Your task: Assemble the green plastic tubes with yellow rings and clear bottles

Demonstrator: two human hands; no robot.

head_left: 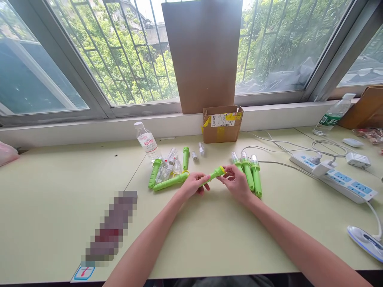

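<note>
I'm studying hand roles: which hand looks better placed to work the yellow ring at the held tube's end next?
Probably the right hand: it is at the yellow ring, while the left hand holds the green tube.

Bright daylight through hazy windows (278, 52), soft shadows, wide-angle stretch at edges, pixelated patch (111, 227)

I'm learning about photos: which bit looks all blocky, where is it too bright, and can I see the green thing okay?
Head view: a patch on the table is blocky, hiding what's there; head view: sky outside looks washed-out white; head view: the green handle in the left hand looks fairly clear.
</note>
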